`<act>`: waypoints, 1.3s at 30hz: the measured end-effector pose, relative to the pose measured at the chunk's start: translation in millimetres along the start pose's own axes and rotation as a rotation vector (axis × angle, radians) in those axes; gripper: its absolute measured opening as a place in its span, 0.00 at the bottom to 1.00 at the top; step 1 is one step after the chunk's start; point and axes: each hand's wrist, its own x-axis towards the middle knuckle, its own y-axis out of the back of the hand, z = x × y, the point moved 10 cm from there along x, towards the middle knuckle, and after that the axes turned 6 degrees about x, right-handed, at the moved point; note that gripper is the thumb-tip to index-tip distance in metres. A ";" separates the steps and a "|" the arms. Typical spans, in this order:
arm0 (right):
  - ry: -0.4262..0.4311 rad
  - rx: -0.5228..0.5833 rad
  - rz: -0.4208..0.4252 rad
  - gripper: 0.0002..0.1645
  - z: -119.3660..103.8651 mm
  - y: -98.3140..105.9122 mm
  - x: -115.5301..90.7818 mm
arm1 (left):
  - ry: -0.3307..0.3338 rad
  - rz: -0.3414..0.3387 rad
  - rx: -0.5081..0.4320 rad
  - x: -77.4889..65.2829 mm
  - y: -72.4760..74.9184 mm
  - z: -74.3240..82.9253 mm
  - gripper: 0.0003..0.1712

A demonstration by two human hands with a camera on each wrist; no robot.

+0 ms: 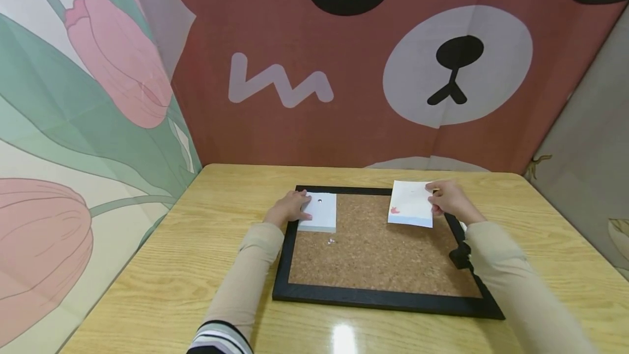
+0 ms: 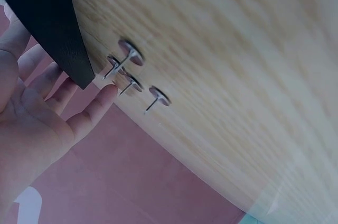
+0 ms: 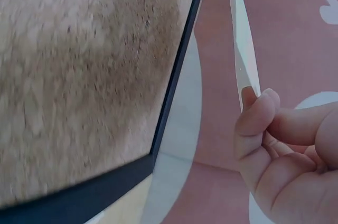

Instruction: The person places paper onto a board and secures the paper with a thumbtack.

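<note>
A framed cork board (image 1: 378, 261) lies on the table. At its upper left a white paper (image 1: 321, 214) is fixed by a silver thumbtack (image 1: 320, 201). My left hand (image 1: 290, 207) rests on that paper's left side and the frame's corner, its fingers extended; they lie along the black frame (image 2: 63, 34) in the left wrist view. Between thumb and fingers my right hand (image 1: 451, 201) pinches the right edge of another white paper (image 1: 411, 201) with a red print and a pale blue lower band. In the right wrist view this sheet (image 3: 245, 44) shows edge-on, apart from the board.
Several thumbtacks (image 2: 158, 97) lie points-up on the wooden table beside the board in the left wrist view. Tiny pale bits (image 1: 331, 241) sit on the cork. A black object (image 1: 460, 257) is at the frame's right side. A printed curtain (image 1: 344, 124) hangs behind the table.
</note>
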 end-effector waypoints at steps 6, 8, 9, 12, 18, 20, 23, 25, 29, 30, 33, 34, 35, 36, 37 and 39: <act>-0.046 0.016 -0.026 0.23 5.3 -10.2 7.7 | -0.012 -0.001 -0.009 1.1 -1.0 1.7 0.37; -0.052 0.045 -0.042 0.24 4.6 -14.3 11.8 | -0.005 0.000 -0.011 1.1 -0.8 0.5 0.37; -0.048 0.063 -0.054 0.24 2.9 -16.7 13.7 | -0.002 -0.001 -0.010 1.0 -0.6 0.1 0.37; -0.048 0.117 -0.085 0.24 -2.7 -24.3 21.0 | -0.007 0.005 -0.011 -0.3 1.6 -1.1 0.37; -0.048 0.116 -0.123 0.24 -12.9 -42.2 30.1 | -0.026 0.011 -0.023 -2.2 3.8 0.5 0.37; -0.048 0.120 -0.134 0.25 -14.2 -49.5 32.7 | -0.024 0.010 -0.025 -2.4 3.4 0.6 0.37; -0.057 0.130 -0.138 0.24 -14.4 -59.0 36.3 | -0.023 0.006 -0.026 -2.0 1.5 1.0 0.37; -0.060 0.134 -0.142 0.24 -15.3 -64.5 38.4 | -0.026 0.007 -0.025 -1.7 0.6 1.5 0.37; -0.073 0.148 -0.146 0.24 -17.9 -71.6 41.6 | -0.023 0.013 -0.023 -0.9 0.3 1.5 0.37; -0.075 0.151 -0.149 0.24 -18.5 -73.0 42.2 | -0.022 0.015 -0.026 -0.8 0.5 1.3 0.37; -0.088 0.170 -0.158 0.24 -17.9 -77.2 44.8 | -0.016 0.012 -0.026 -0.6 0.3 0.9 0.37; -0.092 0.175 -0.160 0.24 -16.9 -78.6 46.0 | -0.013 0.010 -0.025 -0.6 0.0 0.7 0.37; -0.095 0.177 -0.162 0.24 -16.1 -80.1 46.9 | -0.011 0.008 -0.024 -0.6 -0.2 0.5 0.37; -0.102 0.181 -0.162 0.24 -14.7 -81.6 47.8 | -0.009 0.007 -0.024 -0.5 -0.5 0.3 0.37; -0.105 0.183 -0.163 0.24 -13.7 -83.1 48.7 | -0.007 0.005 -0.024 -0.6 -0.8 0.2 0.37; -0.113 0.185 -0.163 0.24 -12.1 -86.3 50.0 | -0.004 0.005 -0.024 -0.8 -1.3 -0.2 0.37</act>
